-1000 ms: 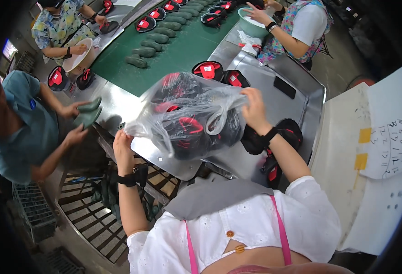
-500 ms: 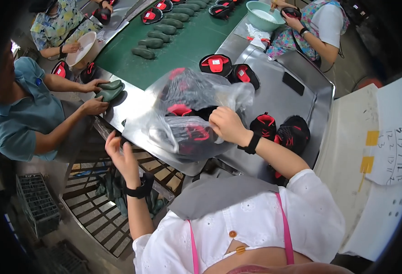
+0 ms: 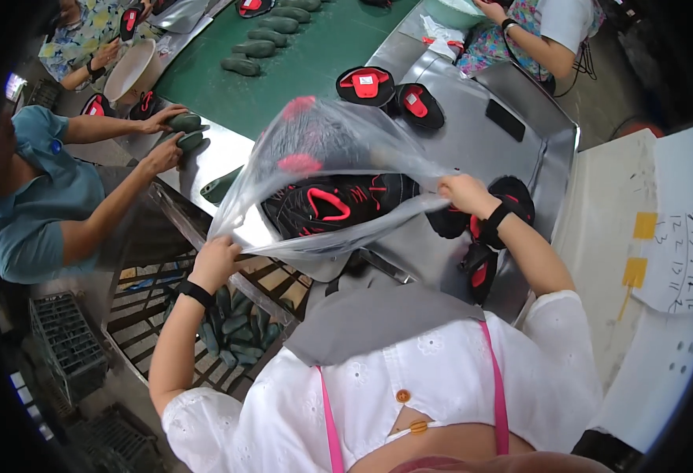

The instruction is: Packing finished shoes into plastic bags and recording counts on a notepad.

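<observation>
A large clear plastic bag (image 3: 256, 185) lies on the metal worktop with its mouth stretched wide toward me. My left hand (image 3: 217, 260) grips the left edge of the mouth, and my right hand (image 3: 468, 195) pinches the right edge. Inside the opening sits a black-and-red shoe upper (image 3: 334, 203); more black and red pieces show blurred through the plastic behind it. Just beyond my right hand, partly behind my wrist, are black shoe uppers (image 3: 512, 193). Another black upper with a red lining (image 3: 479, 272) lies below my right forearm.
Two black-and-red uppers (image 3: 366, 85) and a dark phone (image 3: 505, 121) rest on the metal worktop (image 3: 472, 138). Green shoe lasts (image 3: 256, 49) line the green belt (image 3: 204, 87). A co-worker (image 3: 47, 189) at left handles lasts. A slatted rack (image 3: 137, 319) holding lasts stands below left.
My left hand has come to the bag from free air and taken its edge. My right hand has moved right, and the bag mouth is now spread open, uncovering the upper.
</observation>
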A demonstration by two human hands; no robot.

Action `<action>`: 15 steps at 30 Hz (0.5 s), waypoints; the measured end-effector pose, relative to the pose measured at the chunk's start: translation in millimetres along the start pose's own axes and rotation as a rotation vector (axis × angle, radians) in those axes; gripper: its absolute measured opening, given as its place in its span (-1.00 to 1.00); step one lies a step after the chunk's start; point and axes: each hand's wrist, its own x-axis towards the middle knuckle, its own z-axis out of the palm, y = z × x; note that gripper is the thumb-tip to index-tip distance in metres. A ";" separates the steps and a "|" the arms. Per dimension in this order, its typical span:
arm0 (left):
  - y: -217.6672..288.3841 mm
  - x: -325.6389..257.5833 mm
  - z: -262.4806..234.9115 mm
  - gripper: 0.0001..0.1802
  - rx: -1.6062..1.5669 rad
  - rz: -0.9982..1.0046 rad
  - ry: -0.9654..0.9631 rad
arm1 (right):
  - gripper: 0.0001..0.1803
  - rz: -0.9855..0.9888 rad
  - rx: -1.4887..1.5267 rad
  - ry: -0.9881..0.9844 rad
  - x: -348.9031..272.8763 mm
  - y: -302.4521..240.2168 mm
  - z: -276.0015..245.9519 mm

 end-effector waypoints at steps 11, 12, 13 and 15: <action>-0.4 76.7 -3.2 -0.23 -0.216 -0.274 0.478 | -0.35 -0.008 -0.113 0.258 62.5 -55.2 -12.5; -4.0 90.2 -12.8 -0.21 -0.231 -0.268 0.506 | -0.36 -0.018 -0.148 0.220 77.6 -53.6 -14.5; -4.9 103.0 -20.5 -0.19 -0.213 -0.250 0.595 | -0.37 -0.030 -0.182 0.182 90.6 -54.7 -16.9; -12.3 128.3 -30.1 -0.21 -0.252 -0.304 0.641 | -0.39 -0.037 -0.170 0.225 111.0 -62.2 -21.1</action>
